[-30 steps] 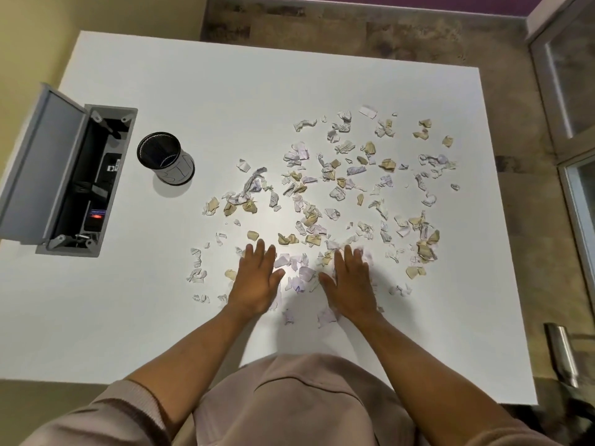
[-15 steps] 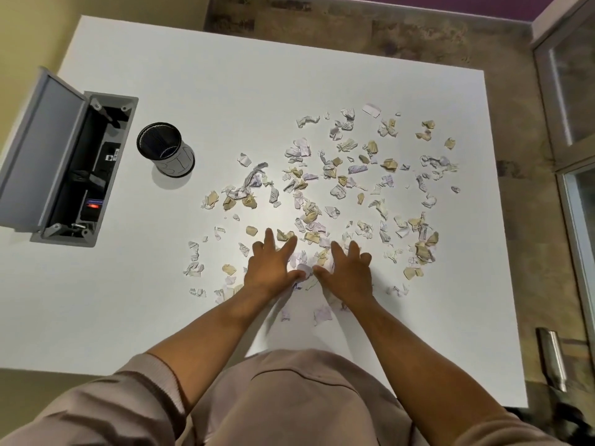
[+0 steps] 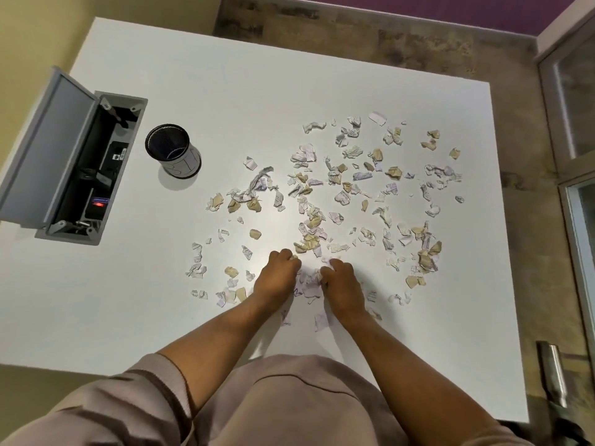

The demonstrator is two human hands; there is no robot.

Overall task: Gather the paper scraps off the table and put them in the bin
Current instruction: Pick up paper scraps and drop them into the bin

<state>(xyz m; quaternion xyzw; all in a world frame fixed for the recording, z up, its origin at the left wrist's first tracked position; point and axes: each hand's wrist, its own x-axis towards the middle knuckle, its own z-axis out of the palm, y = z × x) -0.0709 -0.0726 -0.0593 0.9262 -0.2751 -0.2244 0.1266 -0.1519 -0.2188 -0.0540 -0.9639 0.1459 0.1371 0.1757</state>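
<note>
Resting on a white rectangular table (image 3: 161, 317), both hands are working at the near edge of a spread of torn white and tan paper scraps (image 3: 335, 201).

Left hand (image 3: 277, 278): lying knuckles-up on the tabletop, fingers curled under and closing round a few white scraps at the fingertips.

Right hand (image 3: 342, 283): lying just beside the left, fingers likewise curled and bunching white scraps against the palm. A small heap of crumpled white pieces (image 3: 308, 284) is sitting between the two hands, touching both.

Scraps: lying scattered across the centre and right half of the table, from the hands out toward the far right corner; a few are lying to the left of the left hand and under the forearms.

Black round mesh bin (image 3: 172, 150): standing upright on the table to the left of the scraps, well apart from both hands; its contents cannot be told.

Grey recessed cable box with raised lid (image 3: 74, 162): sitting open at the left table edge, beside the bin.

Brushed metal cylinder (image 3: 553, 375): showing off the table's right edge.
</note>
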